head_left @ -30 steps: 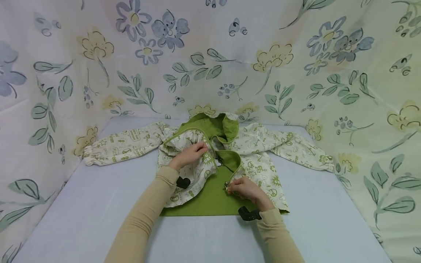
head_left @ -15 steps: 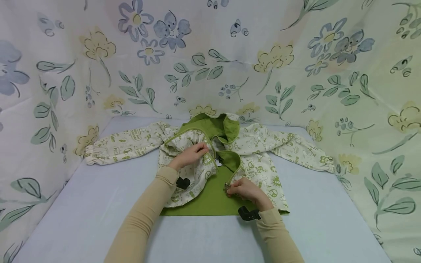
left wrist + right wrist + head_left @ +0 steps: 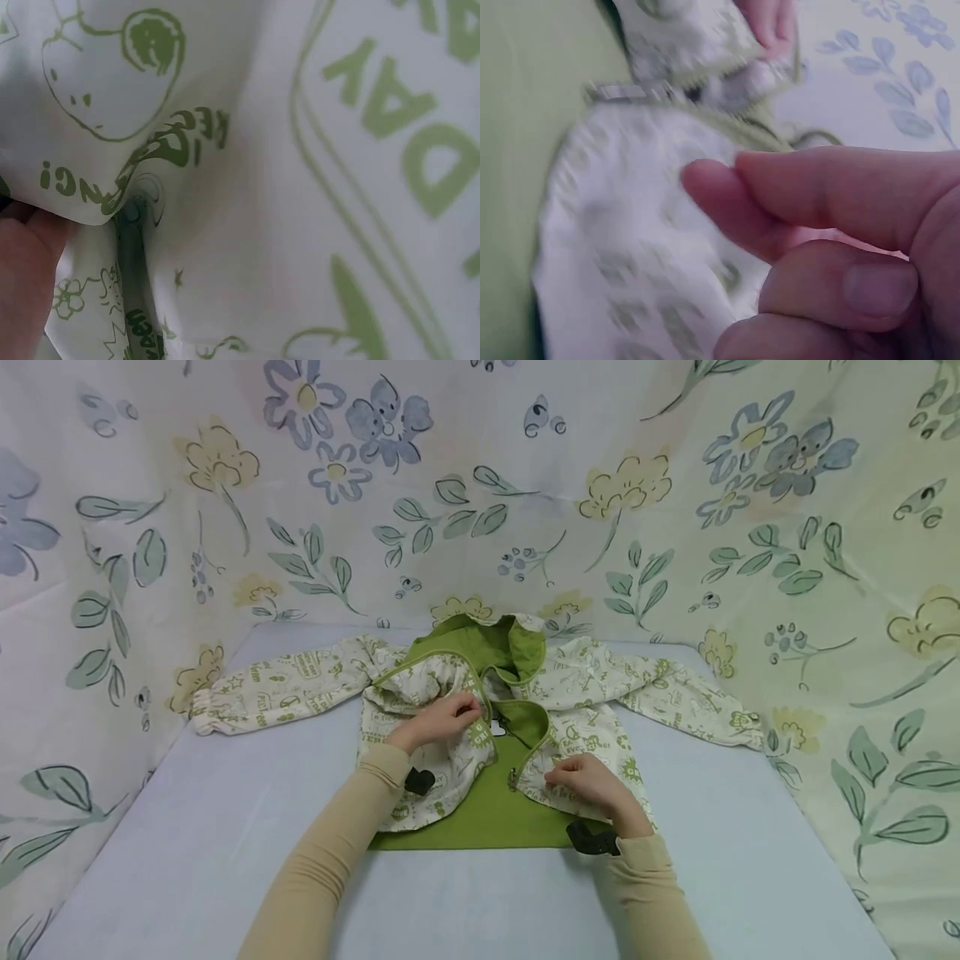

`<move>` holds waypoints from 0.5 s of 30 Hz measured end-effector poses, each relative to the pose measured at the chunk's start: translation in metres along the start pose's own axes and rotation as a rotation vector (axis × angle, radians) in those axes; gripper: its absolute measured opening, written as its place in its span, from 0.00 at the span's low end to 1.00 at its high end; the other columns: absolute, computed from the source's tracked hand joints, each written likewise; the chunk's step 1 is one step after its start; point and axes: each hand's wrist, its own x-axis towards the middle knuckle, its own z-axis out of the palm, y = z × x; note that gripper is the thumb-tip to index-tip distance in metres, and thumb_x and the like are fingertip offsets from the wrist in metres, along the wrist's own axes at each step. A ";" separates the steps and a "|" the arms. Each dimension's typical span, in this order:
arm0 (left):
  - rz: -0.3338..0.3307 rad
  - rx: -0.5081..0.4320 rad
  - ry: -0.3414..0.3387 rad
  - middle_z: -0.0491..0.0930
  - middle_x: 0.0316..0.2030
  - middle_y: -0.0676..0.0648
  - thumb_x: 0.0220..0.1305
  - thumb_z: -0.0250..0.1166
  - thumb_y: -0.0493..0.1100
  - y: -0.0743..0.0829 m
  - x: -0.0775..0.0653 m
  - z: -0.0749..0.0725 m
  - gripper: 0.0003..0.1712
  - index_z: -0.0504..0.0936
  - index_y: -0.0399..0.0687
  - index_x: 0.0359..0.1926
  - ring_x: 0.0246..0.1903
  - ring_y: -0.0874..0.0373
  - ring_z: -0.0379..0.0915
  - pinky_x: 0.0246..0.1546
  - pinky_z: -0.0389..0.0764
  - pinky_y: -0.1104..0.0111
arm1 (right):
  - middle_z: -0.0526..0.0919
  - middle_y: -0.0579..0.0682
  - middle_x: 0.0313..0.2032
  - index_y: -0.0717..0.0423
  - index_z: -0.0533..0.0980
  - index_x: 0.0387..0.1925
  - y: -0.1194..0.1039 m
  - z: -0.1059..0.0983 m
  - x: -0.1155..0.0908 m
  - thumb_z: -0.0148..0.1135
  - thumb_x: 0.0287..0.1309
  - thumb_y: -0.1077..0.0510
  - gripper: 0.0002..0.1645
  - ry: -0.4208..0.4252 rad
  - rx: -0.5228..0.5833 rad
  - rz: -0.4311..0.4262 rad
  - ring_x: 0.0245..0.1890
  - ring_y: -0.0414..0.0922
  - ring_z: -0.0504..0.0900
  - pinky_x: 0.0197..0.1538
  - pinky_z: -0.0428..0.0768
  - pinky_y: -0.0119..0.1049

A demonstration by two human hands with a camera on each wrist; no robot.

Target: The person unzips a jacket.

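Observation:
A white jacket [image 3: 581, 735] with green print and green lining [image 3: 480, 810] lies spread on the table, its front parted. My left hand [image 3: 438, 720] pinches the left front panel near its edge and holds it bunched up. In the left wrist view part of that hand [image 3: 28, 274] shows beside the printed cloth [image 3: 225, 225]. Over the right front panel hovers my right hand [image 3: 588, 783], its fingers curled. The right wrist view has thumb and forefinger [image 3: 810, 187] together with nothing seen between them. A metal zipper slider [image 3: 513, 779] sits at the panel's lower corner.
The jacket's sleeves [image 3: 288, 691] stretch out to both sides. Flowered cloth [image 3: 480, 485] hangs behind and at the sides of the white table [image 3: 225, 852]. A black wrist strap piece [image 3: 592, 839] juts from the right sleeve cuff.
My right hand has let go of the panel's zipper corner and moved right and slightly up. The left hand keeps its grip, barely shifted.

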 end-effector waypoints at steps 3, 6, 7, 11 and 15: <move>0.018 0.028 0.006 0.69 0.30 0.49 0.65 0.47 0.44 -0.001 -0.001 0.003 0.09 0.72 0.45 0.38 0.26 0.57 0.64 0.29 0.69 0.66 | 0.62 0.46 0.08 0.59 0.80 0.31 0.000 -0.010 -0.006 0.53 0.56 0.51 0.16 0.099 0.024 0.043 0.07 0.39 0.52 0.12 0.59 0.32; 0.043 0.030 0.030 0.70 0.31 0.50 0.65 0.47 0.43 0.000 -0.004 0.007 0.10 0.72 0.45 0.39 0.27 0.57 0.65 0.30 0.69 0.65 | 0.68 0.49 0.13 0.59 0.79 0.34 0.000 -0.019 -0.012 0.52 0.57 0.48 0.18 0.193 0.032 0.030 0.09 0.41 0.55 0.14 0.61 0.34; 0.051 0.031 0.038 0.71 0.32 0.50 0.65 0.47 0.44 0.000 -0.004 0.008 0.10 0.73 0.45 0.39 0.28 0.57 0.66 0.31 0.70 0.65 | 0.70 0.51 0.17 0.58 0.78 0.35 0.000 -0.022 -0.014 0.51 0.57 0.47 0.20 0.221 0.020 0.016 0.10 0.42 0.56 0.16 0.63 0.35; 0.092 0.005 0.063 0.71 0.39 0.49 0.66 0.46 0.47 0.004 -0.008 0.011 0.15 0.72 0.43 0.46 0.35 0.58 0.68 0.35 0.70 0.65 | 0.75 0.55 0.29 0.57 0.76 0.38 0.003 -0.036 -0.023 0.49 0.56 0.41 0.24 0.319 -0.033 -0.033 0.22 0.47 0.67 0.24 0.66 0.38; 0.117 -0.036 0.096 0.67 0.49 0.42 0.65 0.47 0.44 0.019 -0.022 0.010 0.19 0.67 0.41 0.54 0.47 0.55 0.65 0.45 0.67 0.63 | 0.78 0.54 0.35 0.56 0.76 0.38 0.009 -0.055 -0.033 0.47 0.56 0.40 0.25 0.389 -0.131 -0.063 0.31 0.51 0.70 0.29 0.67 0.39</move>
